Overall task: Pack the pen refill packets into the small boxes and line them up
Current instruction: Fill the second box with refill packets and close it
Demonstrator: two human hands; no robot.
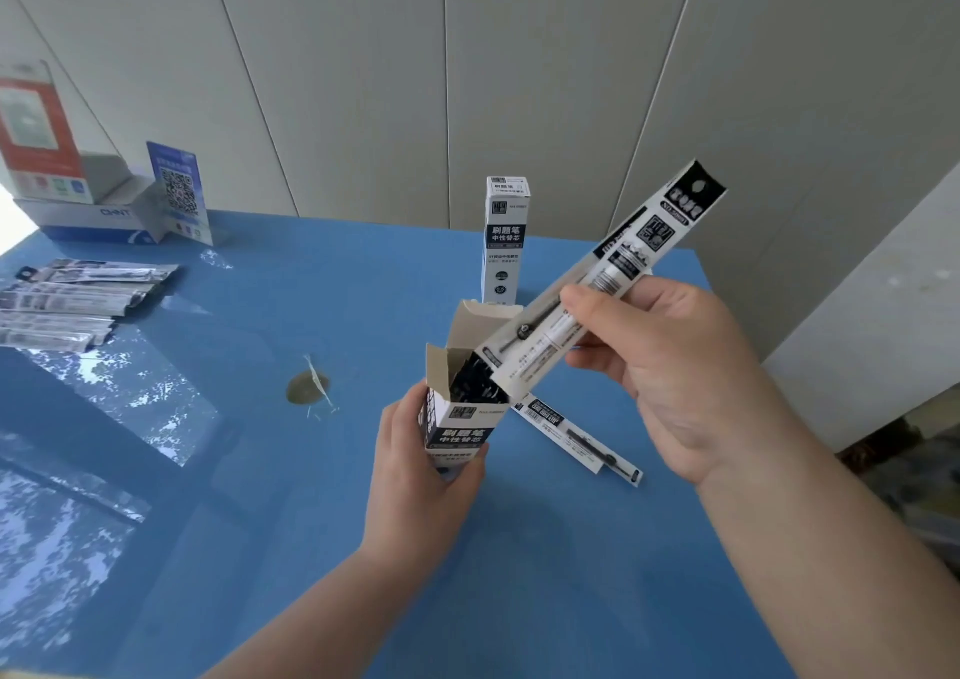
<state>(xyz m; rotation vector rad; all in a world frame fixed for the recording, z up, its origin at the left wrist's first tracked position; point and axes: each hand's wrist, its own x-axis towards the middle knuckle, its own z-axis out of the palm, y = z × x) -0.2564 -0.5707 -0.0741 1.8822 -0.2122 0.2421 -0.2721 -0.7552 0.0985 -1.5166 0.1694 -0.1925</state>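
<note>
Left hand [423, 462] is gripping the open small box [464, 408] around its lower half, fingers wrapped round it, holding it above the table [311, 548] and tilted slightly right. Top flaps are standing open; dark packet ends are showing inside the mouth.

Right hand [670, 366] is pinching a refill packet [608, 278] near its middle, thumb on the near face, fingers curled behind. Packet is slanting from upper right down to lower left, its lower end sitting at the box mouth, at the right edge of the opening. Can't tell how far in it's actually sitting.

Second small box [507, 239] is standing upright and closed at the far side of the table, behind the held box and clear of both hands.

One loose packet [582, 436] is lying flat on the table just right of the held box, partly hidden under the right hand and the box.

Pile of packets [78, 304] is lying at the far left of the table, overlapping, well apart from the hands.

Far left corner: a white-and-blue carton [93, 215] with a red-and-white card [36, 137] standing in it, and a blue QR-code card [179, 192] leaning beside it.

A small brownish patch [307, 387] is showing on the blue surface, left of the held box.
</note>
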